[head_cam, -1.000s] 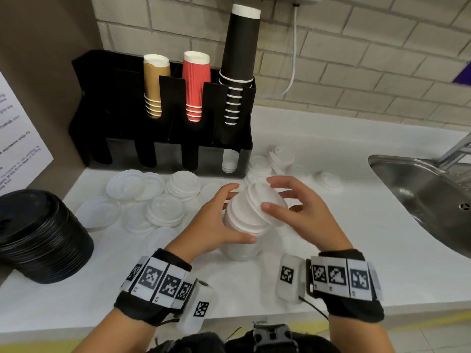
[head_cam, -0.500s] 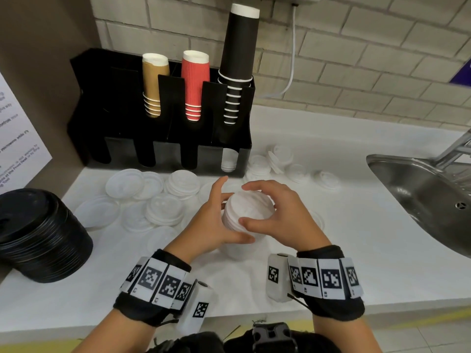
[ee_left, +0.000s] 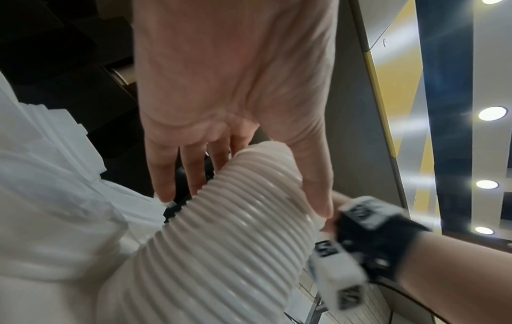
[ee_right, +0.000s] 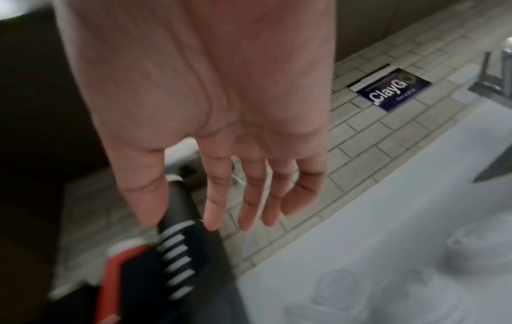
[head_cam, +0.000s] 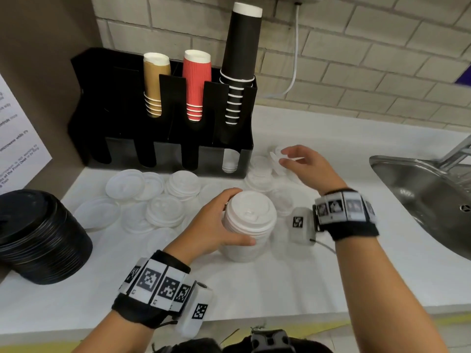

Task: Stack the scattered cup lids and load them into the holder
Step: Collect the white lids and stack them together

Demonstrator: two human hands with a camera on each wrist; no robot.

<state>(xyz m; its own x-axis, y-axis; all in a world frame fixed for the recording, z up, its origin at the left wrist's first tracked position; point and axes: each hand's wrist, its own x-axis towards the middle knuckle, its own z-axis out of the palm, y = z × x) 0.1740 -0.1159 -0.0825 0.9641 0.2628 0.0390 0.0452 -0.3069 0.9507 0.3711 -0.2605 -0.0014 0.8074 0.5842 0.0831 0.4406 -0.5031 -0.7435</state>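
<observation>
L hand (head_cam: 214, 225) is being wrapped round white lid stack (head_cam: 248, 225) on counter (head_cam: 280, 284), prob. to steady it | R hand (head_cam: 305, 165), fingers loose & empty, is being reached over scattered lids (head_cam: 260, 174) beside holder (head_cam: 163, 138)

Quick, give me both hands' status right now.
Left hand: grips the stack of white lids on the counter.
Right hand: open, holding nothing, fingers spread over loose lids beside the holder.

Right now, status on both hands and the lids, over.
Left hand grips white lid stack, upright on counter. Right hand open, empty, over loose lids beside holder. Nothing blocking.
</observation>
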